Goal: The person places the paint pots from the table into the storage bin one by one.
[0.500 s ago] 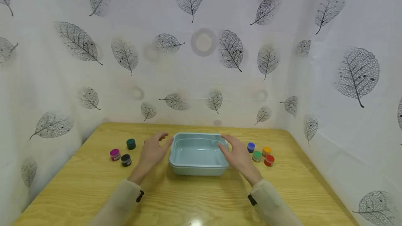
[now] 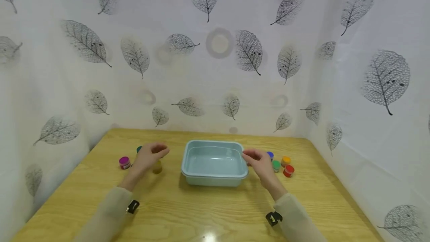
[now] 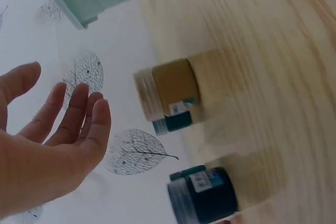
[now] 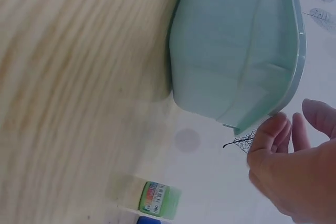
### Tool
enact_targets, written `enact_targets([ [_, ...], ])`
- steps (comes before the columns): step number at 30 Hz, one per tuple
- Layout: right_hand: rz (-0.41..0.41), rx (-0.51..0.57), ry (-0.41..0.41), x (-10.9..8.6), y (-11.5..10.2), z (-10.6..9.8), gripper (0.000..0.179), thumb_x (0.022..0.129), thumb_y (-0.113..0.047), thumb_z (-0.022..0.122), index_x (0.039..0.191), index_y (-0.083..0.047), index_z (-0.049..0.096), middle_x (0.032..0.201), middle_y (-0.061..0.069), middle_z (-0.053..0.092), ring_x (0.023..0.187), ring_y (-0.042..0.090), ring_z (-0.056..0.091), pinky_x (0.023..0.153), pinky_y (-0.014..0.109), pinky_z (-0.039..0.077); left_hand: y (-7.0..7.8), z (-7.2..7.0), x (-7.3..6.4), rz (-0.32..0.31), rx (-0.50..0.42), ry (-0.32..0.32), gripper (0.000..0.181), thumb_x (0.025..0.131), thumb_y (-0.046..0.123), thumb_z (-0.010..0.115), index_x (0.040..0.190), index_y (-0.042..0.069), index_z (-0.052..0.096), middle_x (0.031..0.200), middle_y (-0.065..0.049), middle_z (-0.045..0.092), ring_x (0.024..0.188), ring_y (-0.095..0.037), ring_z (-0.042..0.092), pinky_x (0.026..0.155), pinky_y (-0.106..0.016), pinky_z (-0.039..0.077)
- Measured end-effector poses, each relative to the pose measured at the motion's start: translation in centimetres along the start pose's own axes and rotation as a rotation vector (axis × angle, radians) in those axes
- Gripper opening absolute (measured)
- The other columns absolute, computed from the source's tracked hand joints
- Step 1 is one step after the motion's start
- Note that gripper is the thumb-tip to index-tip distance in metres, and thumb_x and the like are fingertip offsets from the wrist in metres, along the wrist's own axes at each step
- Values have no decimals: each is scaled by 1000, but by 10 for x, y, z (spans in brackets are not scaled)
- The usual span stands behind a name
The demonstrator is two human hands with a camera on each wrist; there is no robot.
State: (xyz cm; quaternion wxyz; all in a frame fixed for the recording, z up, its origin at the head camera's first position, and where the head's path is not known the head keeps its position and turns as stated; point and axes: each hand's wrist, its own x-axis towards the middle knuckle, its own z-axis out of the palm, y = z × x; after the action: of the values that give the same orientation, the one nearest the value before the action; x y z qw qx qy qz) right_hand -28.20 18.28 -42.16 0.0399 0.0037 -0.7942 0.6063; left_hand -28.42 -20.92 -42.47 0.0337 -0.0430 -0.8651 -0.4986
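A pale blue-green plastic basin (image 2: 216,181) stands in the middle of the wooden table. My left hand (image 2: 147,157) hovers to its left with fingers loosely bent, holding nothing. Below that hand is an ochre paint jar (image 2: 157,167); in the left wrist view the same jar (image 3: 176,85) has a pale lid. A dark jar (image 3: 212,195) shows there too, mostly hidden by the hand in the head view. At the basin's right end is my right hand (image 2: 262,164), its bent fingertips right at the rim (image 4: 300,51) and its thumb apart from them.
A purple jar (image 2: 124,163) and a partly covered teal jar (image 2: 139,148) stand on the left. Blue (image 2: 270,155), green (image 2: 276,166), orange (image 2: 286,161) and red (image 2: 289,171) jars cluster on the right. A leaf-patterned curtain (image 2: 215,81) surrounds the table.
My left hand has moved left, away from the basin's edge, and the ochre jar has come into view. The right hand has shifted slightly right, its fingers drawn closer together.
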Motion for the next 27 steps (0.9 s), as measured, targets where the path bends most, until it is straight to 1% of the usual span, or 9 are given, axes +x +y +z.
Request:
enact_targets([
  [4,59,50,-37,-1,4,-3,34,92,-14,69,122,2,63,119,15,62,100,16,59,89,34,57,-10,-4,-1,-42,-68,-41,37,98,23,62,126,-1,60,126,-20,63,114,-30,60,100,-44,50],
  [7,101,114,-85,-1,9,-6,41,91,-11,69,128,3,58,127,20,56,105,19,58,88,29,57,-16,-5,0,-85,-152,-77,38,97,15,61,128,-6,56,131,-25,58,116,-31,59,105,-45,47],
  [10,156,185,-113,-1,14,-8,48,89,-7,71,133,1,55,134,22,52,105,19,59,85,26,57,-23,-7,0,-120,-238,-121,41,97,8,59,133,-10,50,138,-29,50,125,-37,51,111,-49,40],
  [12,182,205,-145,-2,16,-10,52,89,-7,71,137,-1,52,138,23,49,105,19,59,84,25,57,-26,-9,0,-139,-278,-148,44,96,4,58,136,-11,46,142,-30,45,131,-42,44,114,-52,36],
  [14,202,217,-184,-3,18,-11,55,89,-6,71,139,-2,50,141,24,47,103,18,60,84,25,57,-28,-11,-1,-151,-279,-184,48,95,1,58,138,-11,43,145,-30,40,136,-45,37,116,-56,31],
  [17,200,217,-253,-5,19,-14,60,90,-6,70,144,-2,45,145,25,44,104,18,61,85,26,57,-30,-15,-3,-156,-223,-241,56,92,2,61,142,-8,38,147,-31,37,138,-48,30,116,-62,25],
  [20,193,240,-299,-4,20,-18,63,90,-5,70,146,-1,41,148,26,40,107,20,61,86,27,58,-30,-18,-5,-153,-164,-282,63,90,5,65,145,-4,36,148,-31,36,140,-49,27,115,-66,21],
  [23,188,252,-338,-4,21,-21,66,90,-4,69,148,-2,38,150,26,37,113,23,60,88,27,57,-31,-18,-5,-151,-157,-297,63,89,5,66,144,-5,36,148,-32,35,140,-50,25,116,-66,19],
  [27,194,247,-362,-4,22,-25,70,88,-5,71,149,-4,37,152,25,36,117,25,59,90,28,57,-31,-18,-6,-150,-148,-303,59,90,2,64,141,-8,38,148,-34,34,139,-51,26,115,-65,22],
])
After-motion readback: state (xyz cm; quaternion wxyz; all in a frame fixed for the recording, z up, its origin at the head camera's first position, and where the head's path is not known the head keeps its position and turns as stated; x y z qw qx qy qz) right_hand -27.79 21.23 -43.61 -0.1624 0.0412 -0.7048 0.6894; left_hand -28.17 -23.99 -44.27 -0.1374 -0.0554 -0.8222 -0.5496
